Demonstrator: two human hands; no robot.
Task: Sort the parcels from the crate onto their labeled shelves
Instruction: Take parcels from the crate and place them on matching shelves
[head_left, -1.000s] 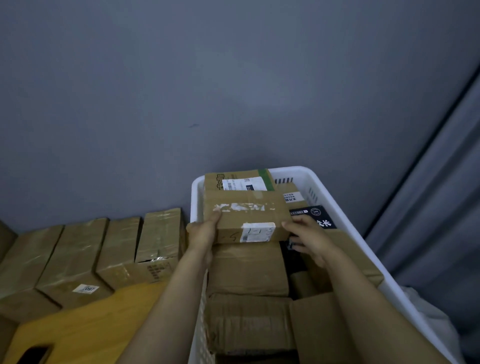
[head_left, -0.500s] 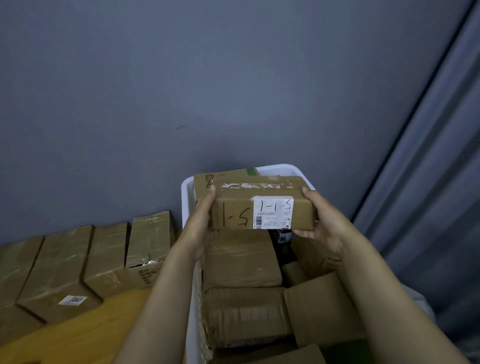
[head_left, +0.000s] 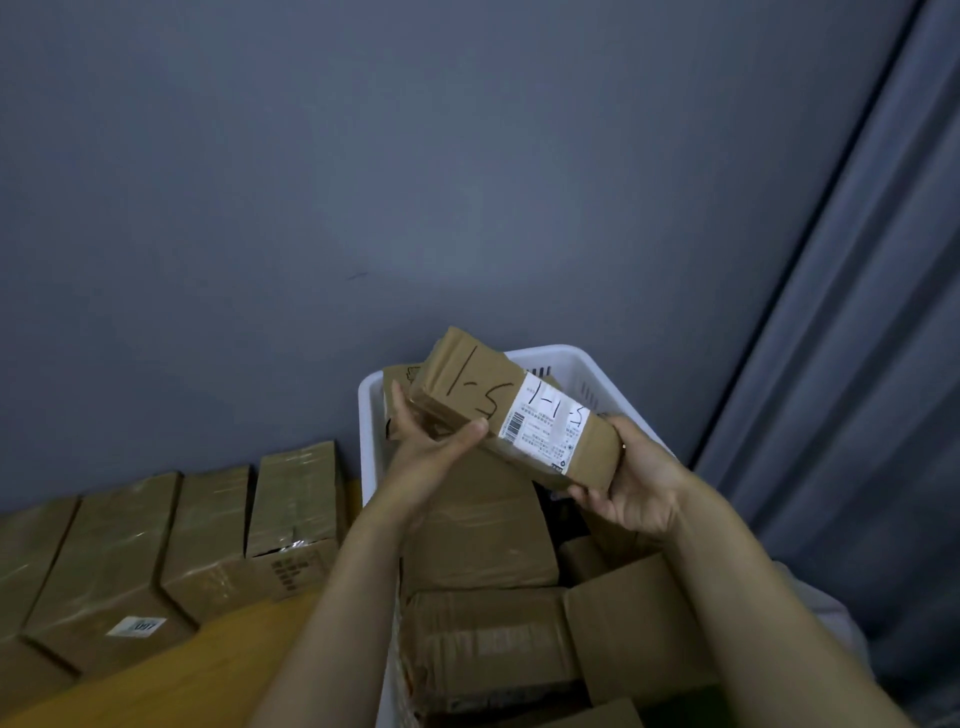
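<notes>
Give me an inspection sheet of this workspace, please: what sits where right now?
Surface: wooden top at lower left, partly in view.
Job's things: white crate full of cardboard parcels; one parcel held tilted above it, handwritten numbers on its label.
Clutter: row of taped boxes along the wall, left of the crate.
Hands: left hand and right hand each grip one end of the parcel, fingers wrapped round it.
Cables: nothing seen.
Surroundings: grey wall behind, grey curtain at right.

Plain grey wall out back, grey curtain down the right. Row of taped boxes along the wall on the left, one with a white sticker. Wooden top just in front.
</notes>
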